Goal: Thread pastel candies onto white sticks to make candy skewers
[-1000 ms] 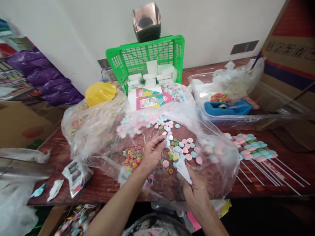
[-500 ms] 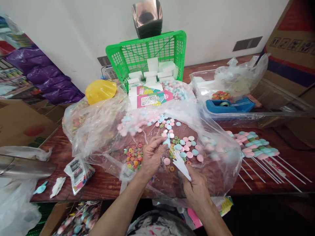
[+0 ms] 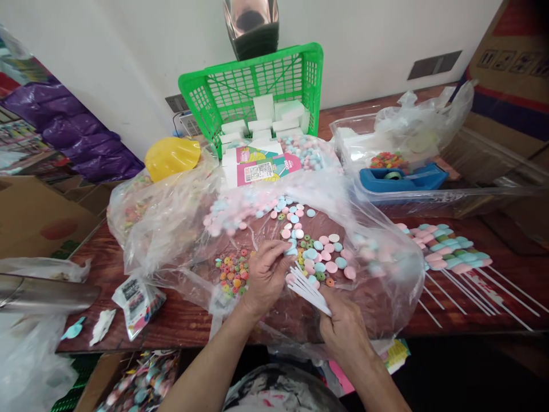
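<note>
My left hand (image 3: 270, 272) pinches a light blue candy disc (image 3: 291, 247) between thumb and fingertips. In my right hand (image 3: 343, 317) is a bundle of thin white sticks (image 3: 309, 289), fanned at their upper-left ends, which lie just below my left fingertips. Beyond both hands, loose pink and blue candy discs (image 3: 330, 266) and small green rings (image 3: 306, 243) lie on a clear plastic bag (image 3: 369, 309). Orange and yellow candy rings (image 3: 237, 278) are piled left of my left hand.
Several candy skewers (image 3: 450, 249) lie at the right. A blue tape dispenser (image 3: 403, 180) sits by a clear tray. At the back stands a green basket (image 3: 315, 91) with white boxes. A small printed packet (image 3: 138, 306) and metal cylinder (image 3: 47, 293) are at left.
The stick ends in my right hand have dropped slightly away from the candy at my left fingertips and look more spread. My left hand still pinches the blue disc. The view has shifted slightly.
</note>
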Action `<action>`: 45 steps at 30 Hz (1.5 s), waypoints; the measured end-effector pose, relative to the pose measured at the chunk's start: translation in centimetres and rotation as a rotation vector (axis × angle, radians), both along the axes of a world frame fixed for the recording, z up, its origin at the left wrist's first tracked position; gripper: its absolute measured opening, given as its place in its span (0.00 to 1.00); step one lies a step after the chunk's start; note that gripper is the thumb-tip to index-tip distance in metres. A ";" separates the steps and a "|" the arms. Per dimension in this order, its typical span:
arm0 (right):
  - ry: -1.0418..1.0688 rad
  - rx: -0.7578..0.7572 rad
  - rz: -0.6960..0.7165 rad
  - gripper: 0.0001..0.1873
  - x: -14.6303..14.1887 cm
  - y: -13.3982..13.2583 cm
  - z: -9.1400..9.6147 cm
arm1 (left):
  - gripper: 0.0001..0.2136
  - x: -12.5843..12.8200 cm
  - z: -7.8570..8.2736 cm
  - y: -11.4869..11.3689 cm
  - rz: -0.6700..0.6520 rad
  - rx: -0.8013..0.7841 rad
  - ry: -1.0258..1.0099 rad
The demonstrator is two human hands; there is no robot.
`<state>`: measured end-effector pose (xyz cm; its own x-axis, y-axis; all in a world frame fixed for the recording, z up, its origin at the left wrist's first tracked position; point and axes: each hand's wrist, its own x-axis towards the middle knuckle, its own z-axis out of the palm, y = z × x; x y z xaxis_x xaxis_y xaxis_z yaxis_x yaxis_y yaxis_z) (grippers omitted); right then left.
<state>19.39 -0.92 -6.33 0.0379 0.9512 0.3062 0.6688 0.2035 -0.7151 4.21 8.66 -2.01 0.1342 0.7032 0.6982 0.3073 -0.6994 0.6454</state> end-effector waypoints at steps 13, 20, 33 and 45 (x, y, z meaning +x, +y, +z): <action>0.266 -0.034 0.041 0.12 -0.4 0.2 0.2 | 0.13 -0.2 0.4 -0.7 -0.059 0.315 0.215; 0.356 -0.004 0.080 0.12 -1.3 0.5 0.2 | 0.12 -0.4 0.4 -1.3 -0.070 0.253 0.313; 0.403 -0.092 0.081 0.12 -0.1 0.6 0.1 | 0.09 0.2 -0.1 -0.1 -0.259 -0.550 -0.167; 0.491 -0.006 -0.024 0.12 -1.0 0.2 -1.0 | 0.11 2.2 -0.8 -3.3 -0.299 -0.308 -0.037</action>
<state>18.44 -0.76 -7.32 0.1986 0.9500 0.2410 0.2573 0.1867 -0.9481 6.42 5.37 -2.77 0.3421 0.8136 0.4701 0.0930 -0.5272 0.8447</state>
